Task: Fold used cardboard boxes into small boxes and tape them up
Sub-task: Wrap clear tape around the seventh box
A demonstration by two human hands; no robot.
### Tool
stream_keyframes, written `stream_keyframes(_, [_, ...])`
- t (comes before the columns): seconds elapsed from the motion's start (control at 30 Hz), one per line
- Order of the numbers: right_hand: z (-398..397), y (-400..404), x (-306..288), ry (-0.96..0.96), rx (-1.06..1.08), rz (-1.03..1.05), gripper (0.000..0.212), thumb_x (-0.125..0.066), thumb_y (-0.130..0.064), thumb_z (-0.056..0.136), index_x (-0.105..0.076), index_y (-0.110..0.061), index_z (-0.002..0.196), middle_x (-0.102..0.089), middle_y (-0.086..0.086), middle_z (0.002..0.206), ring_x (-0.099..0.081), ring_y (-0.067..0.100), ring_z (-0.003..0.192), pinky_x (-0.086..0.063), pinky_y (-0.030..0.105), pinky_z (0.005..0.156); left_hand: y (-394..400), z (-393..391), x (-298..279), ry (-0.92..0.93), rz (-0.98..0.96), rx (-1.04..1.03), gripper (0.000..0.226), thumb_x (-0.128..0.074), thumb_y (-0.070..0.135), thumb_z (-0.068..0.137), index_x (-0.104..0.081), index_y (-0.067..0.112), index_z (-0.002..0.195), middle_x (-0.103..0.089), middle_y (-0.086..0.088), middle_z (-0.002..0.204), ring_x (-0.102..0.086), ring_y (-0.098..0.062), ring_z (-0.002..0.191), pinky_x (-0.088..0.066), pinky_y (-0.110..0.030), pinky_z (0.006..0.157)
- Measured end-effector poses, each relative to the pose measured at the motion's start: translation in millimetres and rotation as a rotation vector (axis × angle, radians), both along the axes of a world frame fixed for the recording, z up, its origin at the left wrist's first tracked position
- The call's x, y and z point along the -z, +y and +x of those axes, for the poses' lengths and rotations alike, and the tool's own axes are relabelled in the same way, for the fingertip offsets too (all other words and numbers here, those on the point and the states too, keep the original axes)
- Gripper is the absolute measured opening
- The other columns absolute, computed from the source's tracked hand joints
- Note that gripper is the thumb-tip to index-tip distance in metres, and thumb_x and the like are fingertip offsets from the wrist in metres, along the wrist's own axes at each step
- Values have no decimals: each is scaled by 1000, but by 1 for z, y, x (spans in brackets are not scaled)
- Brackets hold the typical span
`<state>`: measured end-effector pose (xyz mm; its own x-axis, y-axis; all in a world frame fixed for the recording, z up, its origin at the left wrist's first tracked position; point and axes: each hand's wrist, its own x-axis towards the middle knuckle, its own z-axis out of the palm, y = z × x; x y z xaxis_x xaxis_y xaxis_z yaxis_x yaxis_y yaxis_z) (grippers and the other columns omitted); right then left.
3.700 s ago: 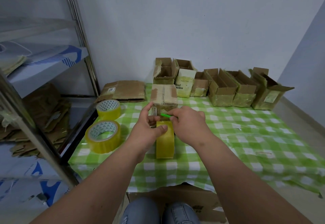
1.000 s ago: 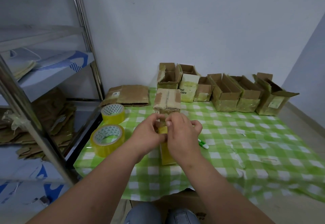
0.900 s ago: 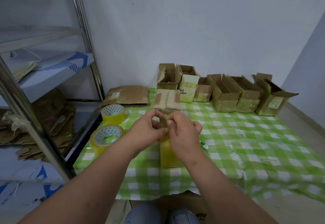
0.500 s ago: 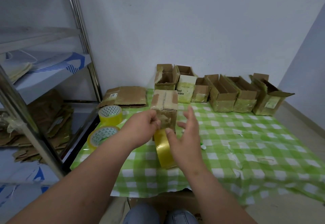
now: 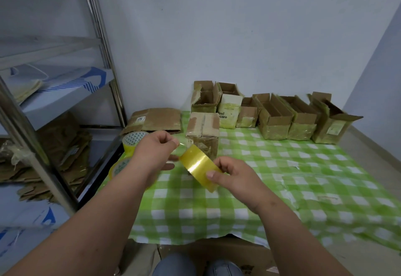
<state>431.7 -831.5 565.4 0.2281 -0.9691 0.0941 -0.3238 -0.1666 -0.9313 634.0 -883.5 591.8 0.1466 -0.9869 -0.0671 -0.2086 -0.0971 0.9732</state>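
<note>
A yellow tape roll (image 5: 198, 166) is held tilted above the green checked table (image 5: 271, 167). My right hand (image 5: 235, 175) grips its near edge. My left hand (image 5: 155, 150) pinches the clear loose tape end (image 5: 181, 144), which is pulled up and left off the roll. Just behind the roll stands a small closed cardboard box (image 5: 202, 132) with old tape on its top flaps.
Two more tape rolls (image 5: 132, 141) lie at the table's left edge, partly behind my left arm. Flattened cardboard (image 5: 155, 119) lies at the back left. Several open small boxes (image 5: 275, 115) line the wall. A metal shelf rack (image 5: 54, 124) with stacked cardboard stands on the left.
My right hand has taken hold of the roll after being open beside it, and the roll is lifted and tilted. My left hand has drawn the tape end away to the left.
</note>
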Motion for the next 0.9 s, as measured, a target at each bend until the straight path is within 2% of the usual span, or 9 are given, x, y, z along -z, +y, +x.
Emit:
stream_keyframes(0.13, [-11, -9, -21, 103, 43, -77, 15, -65, -26, 93, -62, -20, 80, -55, -16, 65, -49, 0, 61, -37, 15, 58, -2, -4, -2, 177, 7, -54, 13, -62, 12, 94, -62, 12, 82, -60, -5, 79, -59, -15, 75, -55, -34, 60])
stream_keyframes(0.23, [-22, -13, -30, 162, 88, -124, 18, -66, -29, 92, -60, -23, 77, -54, -14, 64, -46, -1, 56, -35, 11, 52, -3, -7, -10, 263, 13, -61, 6, -63, 10, 94, -62, 10, 88, -57, -5, 72, -58, -15, 68, -55, -33, 59])
stream_keyframes(0.37, [-46, -19, -40, 166, 178, -113, 39, -67, -40, 89, -58, -6, 73, -53, -4, 62, -46, 5, 53, -36, 20, 54, -10, -4, -25, 350, 2, -95, 13, -63, 6, 93, -59, 10, 82, -57, -5, 67, -55, -15, 61, -57, -36, 61])
stream_keyframes(0.43, [-58, -21, -44, 76, 195, -43, 52, -66, -50, 84, -58, 1, 77, -57, -5, 62, -52, 10, 57, -40, 27, 61, -12, -2, -29, 358, 8, -91, 14, -64, 6, 92, -60, 9, 79, -57, -7, 66, -56, -16, 61, -58, -37, 63])
stream_keyframes(0.5, [-66, -24, -50, 2, 152, 20, 60, -66, -57, 76, -59, 2, 79, -59, 3, 67, -55, 17, 63, -43, 34, 67, -15, -1, -32, 335, 24, -74, 16, -65, 5, 91, -62, 9, 76, -57, -8, 65, -57, -17, 62, -58, -37, 64])
stream_keyframes(0.6, [-78, -33, -53, -135, 120, 64, 42, -79, -46, 73, -66, -6, 77, -61, 4, 69, -57, 16, 69, -42, 35, 77, -21, -3, -36, 327, 50, -58, 15, -65, 5, 91, -62, 9, 77, -56, -7, 65, -57, -17, 62, -57, -36, 61])
stream_keyframes(0.67, [-85, -40, -54, -200, 147, 72, 39, -77, -36, 71, -68, -2, 85, -61, 4, 71, -56, 17, 74, -39, 34, 81, -25, -4, -37, 345, 68, -61, 14, -64, 5, 91, -62, 8, 78, -55, -7, 64, -57, -17, 62, -57, -36, 61])
stream_keyframes(0.8, [-86, -53, -56, -152, 193, 48, 37, -72, -29, 82, -67, 6, 91, -65, 3, 72, -58, 17, 76, -41, 36, 83, -32, -6, -30, 413, 106, -117, 12, -62, 3, 88, -62, 4, 77, -51, -5, 56, -54, -15, 54, -58, -33, 60])
stream_keyframes(0.9, [-84, -65, -57, -73, 247, 49, 29, -66, -30, 90, -71, -1, 85, -66, 4, 73, -61, 21, 76, -44, 39, 82, -41, -7, -23, 410, 118, -149, 9, -61, 4, 87, -62, 4, 78, -50, -3, 53, -55, -13, 48, -58, -31, 59])
